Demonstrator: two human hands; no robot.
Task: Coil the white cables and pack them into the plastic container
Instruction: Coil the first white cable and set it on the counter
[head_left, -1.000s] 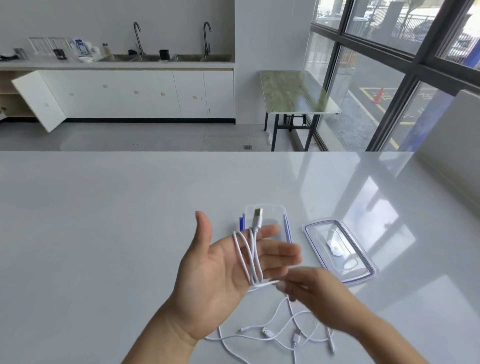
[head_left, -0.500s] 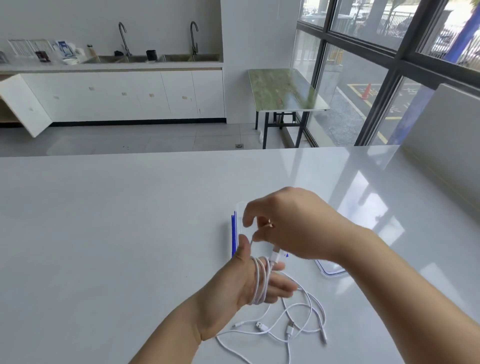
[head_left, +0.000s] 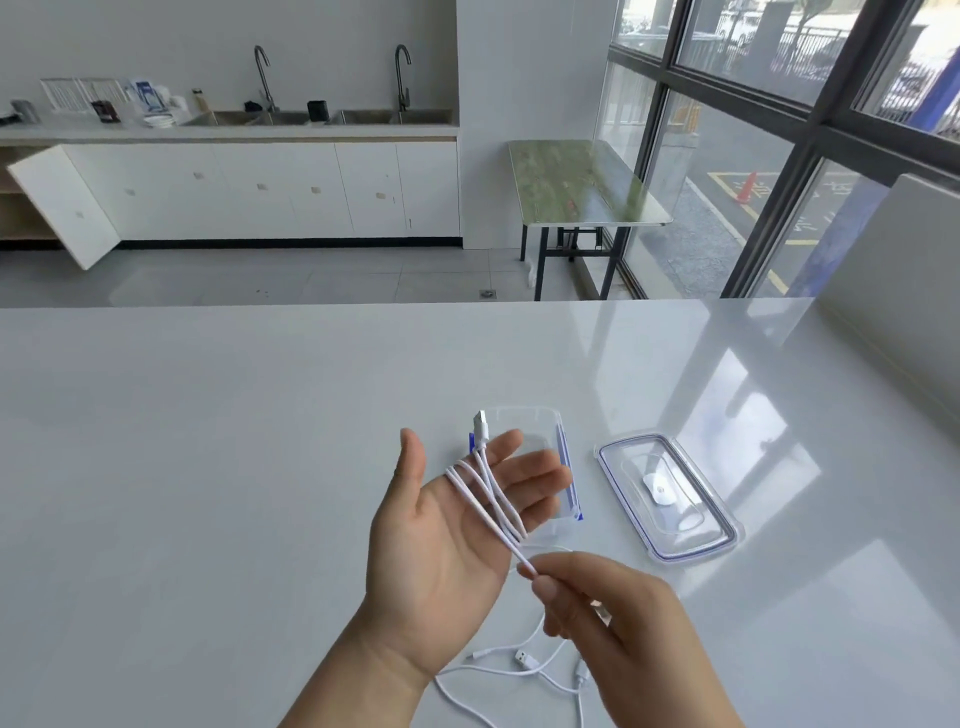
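My left hand (head_left: 441, 540) is palm up with its fingers spread over the table. A white cable (head_left: 488, 491) is looped several times round those fingers, and its USB plug sticks up past the fingertips. My right hand (head_left: 613, 618) pinches the free end of that cable just below the loops. More loose white cables (head_left: 519, 670) lie tangled on the table under my hands. The clear plastic container (head_left: 540, 421) with blue clips stands behind my left fingers, partly hidden by them.
The container's clear lid (head_left: 670, 499) lies flat to the right of it. The white table (head_left: 208, 467) stretches wide to the left and far side. A white wall panel stands at the right edge.
My left hand has turned palm up again and lifted. My right hand came down from above the loops to the near side, still drawing the cable's end.
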